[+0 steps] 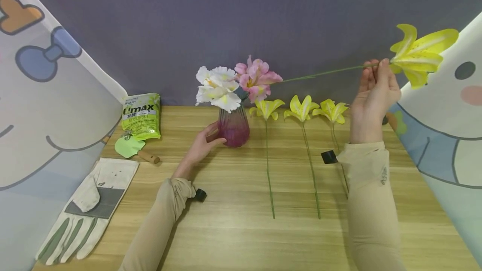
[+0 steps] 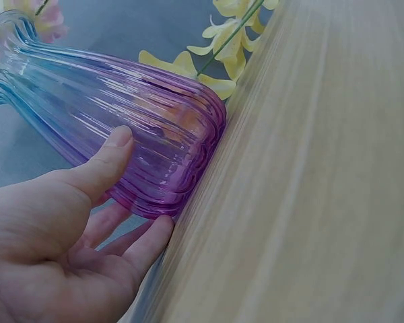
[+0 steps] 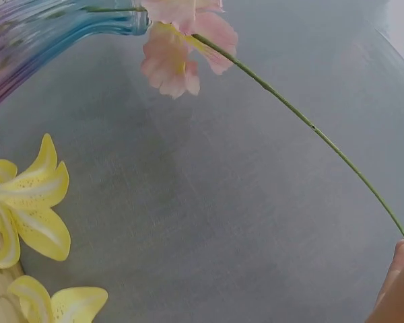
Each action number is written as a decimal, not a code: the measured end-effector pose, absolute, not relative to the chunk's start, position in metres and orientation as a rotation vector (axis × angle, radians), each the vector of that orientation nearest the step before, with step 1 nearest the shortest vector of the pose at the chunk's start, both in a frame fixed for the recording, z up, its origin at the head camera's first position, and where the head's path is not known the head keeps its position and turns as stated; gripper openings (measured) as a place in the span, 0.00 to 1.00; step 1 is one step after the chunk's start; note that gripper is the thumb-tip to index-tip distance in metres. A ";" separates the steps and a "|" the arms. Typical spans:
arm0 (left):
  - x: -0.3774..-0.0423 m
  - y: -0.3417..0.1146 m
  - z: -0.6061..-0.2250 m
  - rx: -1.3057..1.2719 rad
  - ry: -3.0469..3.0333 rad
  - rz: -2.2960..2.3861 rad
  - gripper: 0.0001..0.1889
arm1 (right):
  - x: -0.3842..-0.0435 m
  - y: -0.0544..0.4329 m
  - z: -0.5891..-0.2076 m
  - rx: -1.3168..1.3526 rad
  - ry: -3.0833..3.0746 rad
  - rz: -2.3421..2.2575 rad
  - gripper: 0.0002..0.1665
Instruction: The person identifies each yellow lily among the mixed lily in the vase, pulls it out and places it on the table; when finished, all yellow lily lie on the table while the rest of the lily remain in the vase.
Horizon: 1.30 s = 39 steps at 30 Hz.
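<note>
My left hand holds the ribbed glass vase, blue at the neck and purple at the base; the thumb lies along the side and the fingertips reach round near the bottom. A white flower and a pink flower stand in the vase. Raised at the right, my right hand pinches the green stem of a yellow lily just below its bloom. That stem slants down left, and its far end is hidden behind the pink flower. In the right wrist view only fingertips show.
Three more yellow lilies, left, middle and right, lie on the wooden table. At the left are a green fertilizer bag, a small green trowel and work gloves. A grey wall stands behind.
</note>
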<state>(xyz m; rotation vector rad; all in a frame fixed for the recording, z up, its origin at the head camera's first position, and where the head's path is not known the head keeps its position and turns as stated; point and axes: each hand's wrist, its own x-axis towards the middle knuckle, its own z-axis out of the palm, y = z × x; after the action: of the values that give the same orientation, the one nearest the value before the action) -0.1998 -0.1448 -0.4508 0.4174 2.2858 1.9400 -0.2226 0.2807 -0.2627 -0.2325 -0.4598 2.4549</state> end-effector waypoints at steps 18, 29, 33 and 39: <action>-0.201 -0.144 -0.452 0.423 2.287 1.948 0.37 | -0.204 0.327 -0.276 -0.106 -0.801 2.412 0.05; -0.201 -0.145 -0.449 0.399 2.280 1.939 0.37 | -0.182 0.383 -0.299 -0.069 -1.951 2.132 0.04; -0.201 -0.145 -0.448 0.399 2.282 1.942 0.37 | -0.178 0.408 -0.310 -0.134 -2.321 1.853 0.12; -0.202 -0.144 -0.451 0.387 2.271 1.948 0.38 | -0.178 0.438 -0.332 -0.133 -2.554 1.595 0.19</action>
<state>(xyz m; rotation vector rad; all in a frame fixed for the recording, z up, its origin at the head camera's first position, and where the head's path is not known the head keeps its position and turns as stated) -0.2019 -0.1442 -0.4507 0.3873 2.2707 1.9479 -0.1780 0.4384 -0.3321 -0.1327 -2.5538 1.5947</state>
